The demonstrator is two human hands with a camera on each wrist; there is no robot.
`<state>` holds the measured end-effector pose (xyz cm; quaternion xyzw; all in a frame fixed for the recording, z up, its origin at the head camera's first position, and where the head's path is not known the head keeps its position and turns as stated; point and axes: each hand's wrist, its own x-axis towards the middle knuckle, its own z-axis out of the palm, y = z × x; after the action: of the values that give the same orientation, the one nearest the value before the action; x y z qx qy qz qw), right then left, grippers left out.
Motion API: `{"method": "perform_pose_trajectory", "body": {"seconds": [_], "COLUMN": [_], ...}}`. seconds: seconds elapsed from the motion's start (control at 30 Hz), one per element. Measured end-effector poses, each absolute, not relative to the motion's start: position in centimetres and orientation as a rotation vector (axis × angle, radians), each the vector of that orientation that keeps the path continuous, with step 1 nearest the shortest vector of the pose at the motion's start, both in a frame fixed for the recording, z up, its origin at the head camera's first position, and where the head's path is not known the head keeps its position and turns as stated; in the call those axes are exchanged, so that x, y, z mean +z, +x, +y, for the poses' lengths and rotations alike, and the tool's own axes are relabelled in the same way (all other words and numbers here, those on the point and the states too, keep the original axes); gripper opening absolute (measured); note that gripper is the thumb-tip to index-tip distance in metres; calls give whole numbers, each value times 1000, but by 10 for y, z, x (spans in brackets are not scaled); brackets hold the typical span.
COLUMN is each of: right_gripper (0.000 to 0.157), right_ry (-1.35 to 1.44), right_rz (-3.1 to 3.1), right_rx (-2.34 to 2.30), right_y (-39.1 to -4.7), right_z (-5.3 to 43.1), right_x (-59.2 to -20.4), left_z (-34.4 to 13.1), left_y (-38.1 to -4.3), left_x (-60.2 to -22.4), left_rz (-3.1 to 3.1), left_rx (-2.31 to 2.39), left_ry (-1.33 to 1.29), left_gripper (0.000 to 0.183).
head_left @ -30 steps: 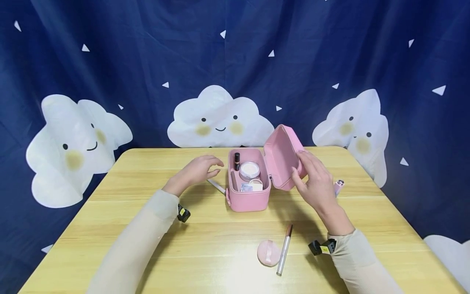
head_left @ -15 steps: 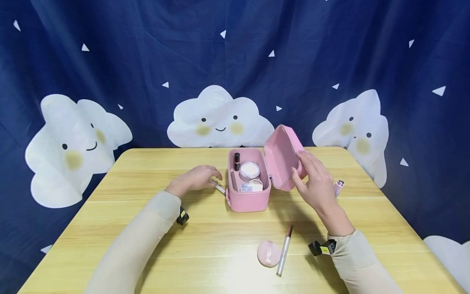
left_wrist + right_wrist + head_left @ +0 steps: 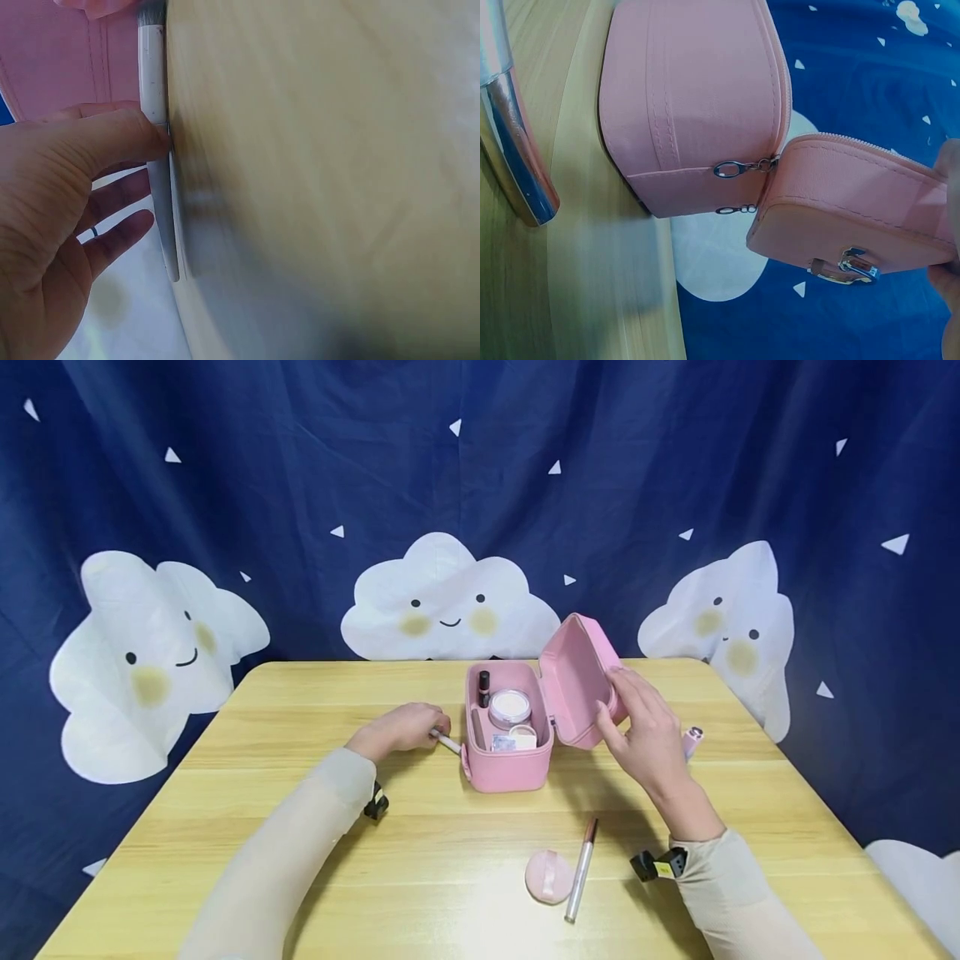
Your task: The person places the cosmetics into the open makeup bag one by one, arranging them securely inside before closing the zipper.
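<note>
My left hand [image 3: 401,728] pinches a makeup brush [image 3: 152,71] between thumb and fingers, beside the left wall of a pink cosmetic case [image 3: 510,772]. The brush has a white handle with a grey lower part, and its dark bristles point toward the case. It lies close along the tabletop in the left wrist view. My right hand [image 3: 647,735] holds the edge of the case's raised lid [image 3: 573,685], thumb on one side and fingers on the other. Inside the case are a black lipstick tube [image 3: 483,689], a round compact [image 3: 510,708] and a small clear-and-white item [image 3: 514,740].
A pink powder puff [image 3: 548,877] and a slim tube with a copper cap [image 3: 580,870] lie near the front of the wooden table [image 3: 420,860]. A small pink-purple tube [image 3: 692,742] is partly hidden behind my right wrist. A blue curtain [image 3: 480,485] hangs behind.
My left hand has come down from above the table and closed its fingers on the brush beside the case. The right hand and lid have stayed in place.
</note>
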<state>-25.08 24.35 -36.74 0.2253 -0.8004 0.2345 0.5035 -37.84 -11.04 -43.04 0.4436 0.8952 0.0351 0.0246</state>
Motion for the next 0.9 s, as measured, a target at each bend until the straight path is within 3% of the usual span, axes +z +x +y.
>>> {"method": "perform_pose_trajectory", "body": {"seconds": [0.4, 0.9], "right_gripper": [44, 44], "right_ry": [541, 529], "right_rz": [-1940, -1974], "right_rx": [567, 549], "right_y": [-251, -251], "right_z": [242, 244], "right_x": [-367, -368], "left_z": [-122, -113], "left_y": [-375, -364], "left_x": [-422, -367], "left_rz": [2855, 2955], "left_rx": [174, 284], "left_ry": [1400, 1684], "left_gripper": [22, 16]}}
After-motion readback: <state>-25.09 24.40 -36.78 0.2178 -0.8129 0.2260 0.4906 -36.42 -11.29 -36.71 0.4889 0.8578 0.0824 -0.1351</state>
